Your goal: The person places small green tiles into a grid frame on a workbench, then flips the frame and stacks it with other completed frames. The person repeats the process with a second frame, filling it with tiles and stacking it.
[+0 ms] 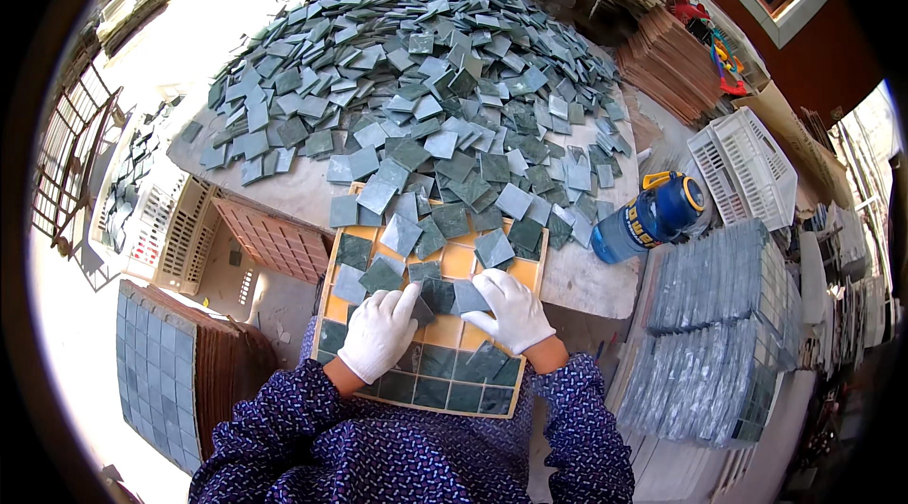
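Observation:
A wooden grid tray [326,298] with an orange base rests in front of me, its near rows filled with square green-grey stone tiles [436,361]. Both my hands wear white gloves. My left hand [380,332] is over the tray's left half, its fingers closed on a dark stone tile [422,313] that they partly cover. My right hand [511,311] pinches a lighter grey stone tile [468,297] between thumb and fingers above the middle rows. More loose tiles [401,234] lie scattered over the tray's far part, overlapping its cells.
A big heap of stone tiles [416,78] covers the table [591,282] beyond the tray. A blue bottle [629,228] lies tilted at the right, near white crates [747,168] and plastic-wrapped tile stacks [705,334]. At the left stand brown trays [274,239] and a stack of tiled panels [156,367].

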The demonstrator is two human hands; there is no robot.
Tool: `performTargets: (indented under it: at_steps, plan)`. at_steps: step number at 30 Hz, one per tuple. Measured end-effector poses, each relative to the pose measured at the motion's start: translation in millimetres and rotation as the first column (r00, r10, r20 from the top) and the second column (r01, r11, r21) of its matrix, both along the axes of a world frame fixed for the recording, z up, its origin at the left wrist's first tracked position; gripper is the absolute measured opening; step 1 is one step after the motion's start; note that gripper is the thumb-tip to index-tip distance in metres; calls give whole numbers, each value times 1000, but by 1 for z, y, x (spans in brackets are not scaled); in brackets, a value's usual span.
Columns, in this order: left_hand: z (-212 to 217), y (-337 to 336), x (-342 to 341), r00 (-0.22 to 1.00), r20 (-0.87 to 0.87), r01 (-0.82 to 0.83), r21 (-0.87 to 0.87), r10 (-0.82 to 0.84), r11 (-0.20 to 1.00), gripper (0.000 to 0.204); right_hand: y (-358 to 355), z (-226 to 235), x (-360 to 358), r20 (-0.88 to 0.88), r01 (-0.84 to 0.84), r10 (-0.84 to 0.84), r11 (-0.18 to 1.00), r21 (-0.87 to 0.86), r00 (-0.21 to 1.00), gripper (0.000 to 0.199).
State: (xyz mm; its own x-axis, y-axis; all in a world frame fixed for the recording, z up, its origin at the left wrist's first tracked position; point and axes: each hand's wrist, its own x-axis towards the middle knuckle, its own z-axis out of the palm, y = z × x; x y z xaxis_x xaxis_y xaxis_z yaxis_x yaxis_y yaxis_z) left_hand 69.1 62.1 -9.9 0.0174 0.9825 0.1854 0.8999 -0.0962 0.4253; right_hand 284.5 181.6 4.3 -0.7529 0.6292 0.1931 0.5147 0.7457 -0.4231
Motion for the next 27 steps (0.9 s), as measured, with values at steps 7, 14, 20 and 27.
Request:
performTargets:
  at_steps: [7, 14, 20, 27]
  plan:
    - [13, -21, -18, 1000, 4, 26, 123, -27, 992, 53, -1, -2, 49, -47, 273, -302, 910, -313, 952, 27]
    - [1, -12, 16, 983, -93, -164, -69, 157, 984, 68, -22, -3, 69, -55, 273, -328, 859, -433, 943, 20]
    - [4, -19, -3, 1000, 27, -1, 23, 0, 1000, 66, -33, -18, 72, -178, 292, -342, 922, -255, 923, 19]
    - [11, -9, 15, 966, 30, 256, 36, -257, 966, 65, -41, -16, 71, -104, 250, -275, 946, -205, 956, 26]
